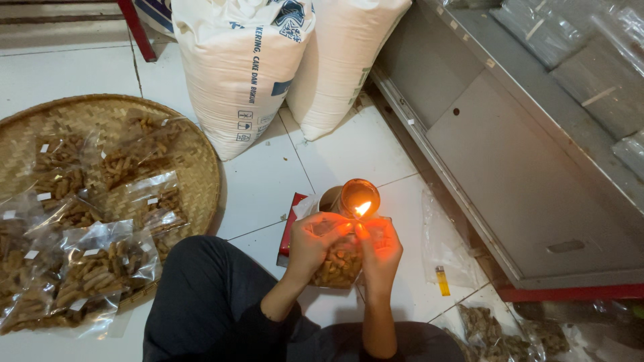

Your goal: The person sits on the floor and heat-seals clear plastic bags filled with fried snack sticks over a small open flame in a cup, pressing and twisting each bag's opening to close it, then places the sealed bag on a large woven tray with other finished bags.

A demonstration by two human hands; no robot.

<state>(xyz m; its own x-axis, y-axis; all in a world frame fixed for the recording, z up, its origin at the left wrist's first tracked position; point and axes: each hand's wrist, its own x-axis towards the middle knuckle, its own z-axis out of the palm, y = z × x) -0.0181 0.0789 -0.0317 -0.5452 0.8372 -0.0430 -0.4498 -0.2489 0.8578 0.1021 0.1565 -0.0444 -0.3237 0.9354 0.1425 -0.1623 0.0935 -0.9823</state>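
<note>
Both my hands hold one small clear plastic bag of brown stick snacks (341, 263) up to a small flame (362, 208). My left hand (316, 243) grips the bag's upper left side. My right hand (381, 249) pinches its top edge right beside the flame. The flame burns on a round brown lamp or jar (356, 196) standing on the white tiled floor. A red box (292, 224) lies just behind my left hand.
A round woven bamboo tray (194, 154) at left holds several sealed snack bags (94, 268). Two large white sacks (241, 74) stand ahead. A grey metal cabinet (523, 167) runs along the right. A yellow lighter (443, 280) and more snack bags (493, 335) lie by my right knee.
</note>
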